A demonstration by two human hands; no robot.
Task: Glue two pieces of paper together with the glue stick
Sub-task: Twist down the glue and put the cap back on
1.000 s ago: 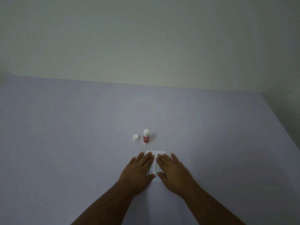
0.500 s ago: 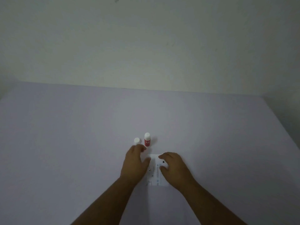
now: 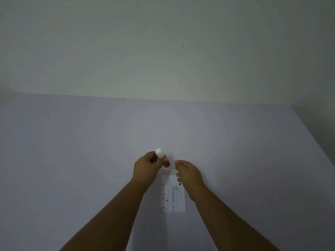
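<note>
A red glue stick point(image 3: 164, 160) with a white top point(image 3: 158, 152) is held tilted above the table in my left hand point(image 3: 145, 168), whose fingers wrap its red body. My right hand point(image 3: 188, 173) hovers just right of the stick's lower end, fingers loosely curled and apart, holding nothing I can see. The white printed paper point(image 3: 173, 194) lies flat on the table between my forearms, below both hands. I see no separate white cap on the table, and cannot tell whether the white top is the cap.
The pale lavender table point(image 3: 72, 160) stretches wide to the left and far side. A plain wall rises behind it. The table's right edge point(image 3: 315, 140) runs diagonally at the right.
Both hands have left the paper and moved forward. The glue stick and cap no longer stand on the table; my left hand has taken hold of the stick and lifted it.
</note>
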